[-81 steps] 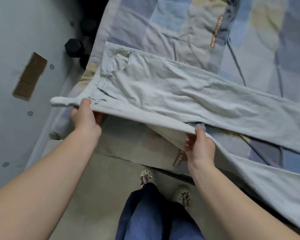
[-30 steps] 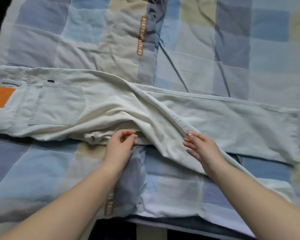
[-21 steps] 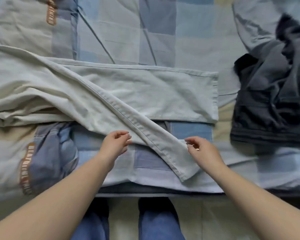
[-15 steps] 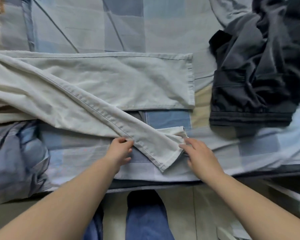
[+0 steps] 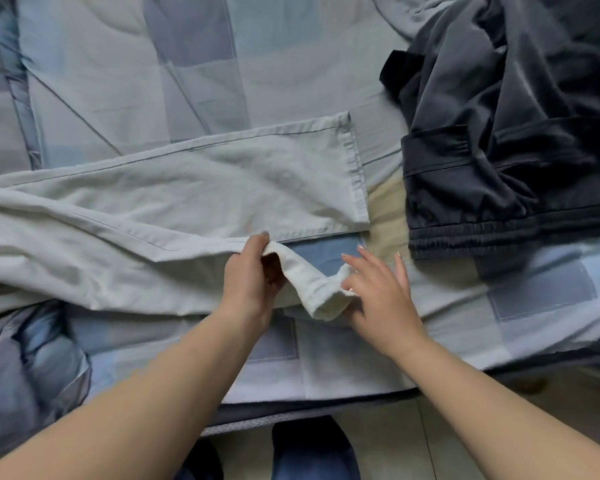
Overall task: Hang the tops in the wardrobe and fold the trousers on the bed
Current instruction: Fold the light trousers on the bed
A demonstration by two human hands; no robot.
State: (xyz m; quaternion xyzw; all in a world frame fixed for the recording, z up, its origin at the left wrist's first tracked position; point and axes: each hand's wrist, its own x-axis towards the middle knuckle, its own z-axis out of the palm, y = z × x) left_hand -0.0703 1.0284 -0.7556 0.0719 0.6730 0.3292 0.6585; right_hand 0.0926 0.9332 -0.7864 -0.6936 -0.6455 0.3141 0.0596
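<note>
Two bare hands work the hem of pale trousers (image 5: 153, 209) at the near edge of a bed (image 5: 361, 368), seen from above. Nearest the camera, blue-clad legs (image 5: 312, 452) stand on a light floor (image 5: 447, 441) against the mattress edge. The left hand (image 5: 250, 282) pinches the hem of the near trouser leg between thumb and curled fingers, lifting it off the patchwork quilt (image 5: 201, 64). The right hand (image 5: 378, 289) holds the same hem's other corner at its thumb, while the remaining fingers are spread out straight above the cloth. Between the two hands the hem sags in a loose loop. Beyond them, the far trouser leg lies flat across the quilt, its hem squared off toward the right, and the rest of the trousers runs out of view at the left. Farther right, a heap of dark clothing (image 5: 499, 133) sits crumpled on the quilt, apart from the trousers.
</note>
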